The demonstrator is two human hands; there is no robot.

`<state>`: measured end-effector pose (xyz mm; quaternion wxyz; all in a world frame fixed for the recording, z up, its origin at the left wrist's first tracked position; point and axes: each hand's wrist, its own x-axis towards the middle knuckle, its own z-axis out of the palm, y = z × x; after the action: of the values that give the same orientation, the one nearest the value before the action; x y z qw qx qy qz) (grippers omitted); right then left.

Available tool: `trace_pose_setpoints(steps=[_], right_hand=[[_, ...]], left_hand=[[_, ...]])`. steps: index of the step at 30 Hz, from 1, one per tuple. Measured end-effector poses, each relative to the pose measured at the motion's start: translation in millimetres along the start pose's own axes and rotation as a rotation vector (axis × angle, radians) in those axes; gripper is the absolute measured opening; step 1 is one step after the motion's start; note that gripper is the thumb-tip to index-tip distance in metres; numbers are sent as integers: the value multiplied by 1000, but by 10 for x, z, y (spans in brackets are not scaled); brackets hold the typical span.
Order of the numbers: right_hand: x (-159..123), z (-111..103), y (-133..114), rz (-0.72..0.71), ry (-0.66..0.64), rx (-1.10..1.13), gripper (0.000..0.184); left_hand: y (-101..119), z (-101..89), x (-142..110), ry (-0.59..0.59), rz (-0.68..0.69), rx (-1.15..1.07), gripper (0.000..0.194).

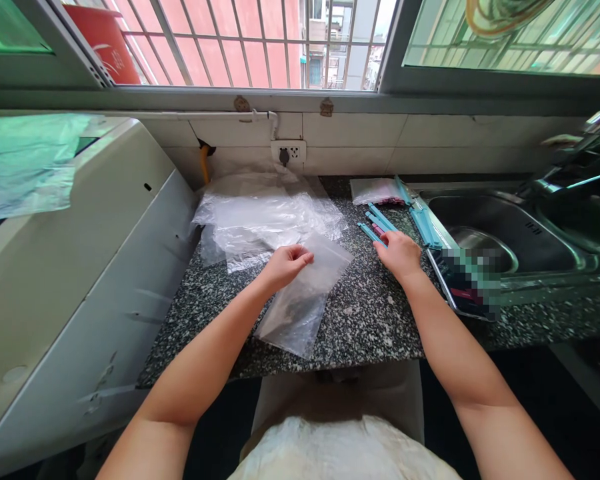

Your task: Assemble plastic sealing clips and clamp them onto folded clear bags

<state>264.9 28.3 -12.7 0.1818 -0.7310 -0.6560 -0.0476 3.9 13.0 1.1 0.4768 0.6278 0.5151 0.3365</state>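
My left hand [289, 265] pinches a clear plastic bag [300, 313] near its upper part, and the bag hangs slanting over the front of the speckled counter [365, 327]. My right hand [401, 255] is closed over the near ends of several slim light-blue plastic strips [379, 217], with a pink strip [378, 229] among them. Its fingertips partly hide these strips. More blue strips [424, 225] lie beside the sink edge. Behind them is a filled clear bag [375, 191] with something pink inside. A loose pile of clear plastic bags [260, 213] spreads behind my left hand.
A steel sink [480, 213] with a faucet [575, 153] is on the right. A dark flat device [463, 287], partly blurred out, lies along its edge. At left stands a large white appliance [105, 220] with a green cloth [30, 163]. A wall socket [289, 152] holds a plug.
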Motion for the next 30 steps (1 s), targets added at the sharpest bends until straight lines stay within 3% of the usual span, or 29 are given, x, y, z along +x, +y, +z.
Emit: trace_pose_setpoints(steps=[7, 15, 18, 24, 30], right_hand=[[-23, -18, -79, 87, -156, -306, 32], [-7, 35, -51, 115, -193, -319, 30], [-5, 67, -17, 89, -126, -251, 26], [-15, 108, 51, -141, 197, -22, 16], [-74, 8, -81, -309, 264, 241, 16]], left_hand=[[-32, 0, 18, 4, 17, 7, 16], [-14, -3, 11, 9, 37, 3, 18], [-18, -3, 14, 8, 39, -3, 19], [-46, -5, 20, 22, 35, -23, 17], [-40, -36, 44, 48, -8, -76, 15]])
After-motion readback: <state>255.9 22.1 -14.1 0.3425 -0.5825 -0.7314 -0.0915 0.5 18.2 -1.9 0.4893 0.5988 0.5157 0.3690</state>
